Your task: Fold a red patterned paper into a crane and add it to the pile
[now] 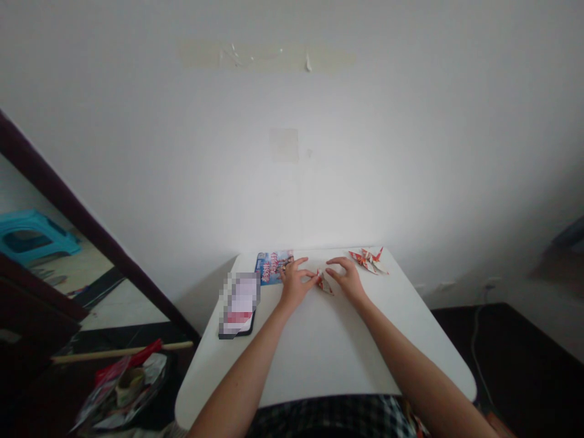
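Observation:
A small piece of folded paper (325, 283), white with red print, is between my two hands above the white table (328, 359). My left hand (296, 284) pinches its upper left edge between thumb and finger, the other fingers stretched out. Close by on the right, my right hand (347, 278) has its fingers curved and apart; whether a fingertip touches the paper is too small to tell. Several folded paper shapes (368, 261) in red and white lie at the table's far right corner.
A blue printed leaflet (269, 267) lies behind my left hand. Left of it rests a phone (239, 307), its screen blurred out. The wall (292, 201) borders the table's far edge. On the floor at left is a bag of rubbish (130, 383); a blue stool (39, 234) shows beyond the dark frame.

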`<state>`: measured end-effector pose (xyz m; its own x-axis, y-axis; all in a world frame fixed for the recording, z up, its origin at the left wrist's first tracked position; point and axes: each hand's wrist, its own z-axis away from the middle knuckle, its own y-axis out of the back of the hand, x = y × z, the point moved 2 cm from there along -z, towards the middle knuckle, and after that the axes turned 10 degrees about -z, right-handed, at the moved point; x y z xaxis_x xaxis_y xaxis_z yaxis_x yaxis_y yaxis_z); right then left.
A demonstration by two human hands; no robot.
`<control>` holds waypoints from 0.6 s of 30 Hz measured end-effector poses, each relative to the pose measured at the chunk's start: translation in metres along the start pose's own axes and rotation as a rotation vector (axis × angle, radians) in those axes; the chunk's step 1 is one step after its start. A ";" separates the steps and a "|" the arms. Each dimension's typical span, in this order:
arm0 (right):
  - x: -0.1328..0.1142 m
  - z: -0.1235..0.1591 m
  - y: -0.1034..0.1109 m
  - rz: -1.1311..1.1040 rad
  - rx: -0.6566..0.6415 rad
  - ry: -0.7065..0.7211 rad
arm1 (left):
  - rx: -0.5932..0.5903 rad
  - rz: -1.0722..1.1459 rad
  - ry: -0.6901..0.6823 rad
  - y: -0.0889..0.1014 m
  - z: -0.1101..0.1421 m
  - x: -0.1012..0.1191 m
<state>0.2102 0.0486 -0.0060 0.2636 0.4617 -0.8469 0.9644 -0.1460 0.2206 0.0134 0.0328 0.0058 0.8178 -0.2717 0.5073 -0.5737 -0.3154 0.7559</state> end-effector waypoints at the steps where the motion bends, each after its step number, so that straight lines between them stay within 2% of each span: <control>1: -0.003 0.000 0.001 -0.032 0.014 0.002 | 0.004 0.002 -0.002 0.000 0.000 0.000; 6: -0.011 0.006 -0.004 -0.101 -0.079 -0.049 | 0.032 0.004 -0.020 0.002 0.001 0.001; 12: -0.013 0.008 -0.008 -0.132 -0.142 -0.098 | -0.007 0.012 -0.023 0.002 0.001 0.001; 18: -0.013 0.008 -0.009 -0.140 -0.159 -0.102 | -0.005 0.012 -0.006 0.000 0.000 0.000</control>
<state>0.1977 0.0368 -0.0009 0.1309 0.3755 -0.9175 0.9849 0.0564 0.1636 0.0137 0.0330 0.0058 0.8106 -0.2809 0.5138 -0.5832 -0.3079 0.7517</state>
